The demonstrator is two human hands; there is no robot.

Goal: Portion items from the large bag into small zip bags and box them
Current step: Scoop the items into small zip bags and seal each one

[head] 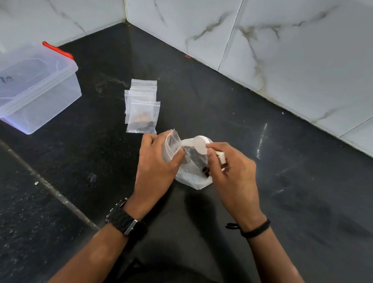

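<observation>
Head view: left hand (157, 159) pinches a small zip bag (171, 145) by its edge, mouth tipped toward the right hand (230, 170), whose fingers (214, 151) are curled round a white scoop (201, 144) over the large bag (193, 171), near centre of the bench (88, 166). Risks: zip bag mouth may flop closed w/ only one side held, so pieces spill; scoop could tip early. Filled bags (143, 117) lie just beyond; box (27, 89) sits far left, lid on, needs opening
</observation>
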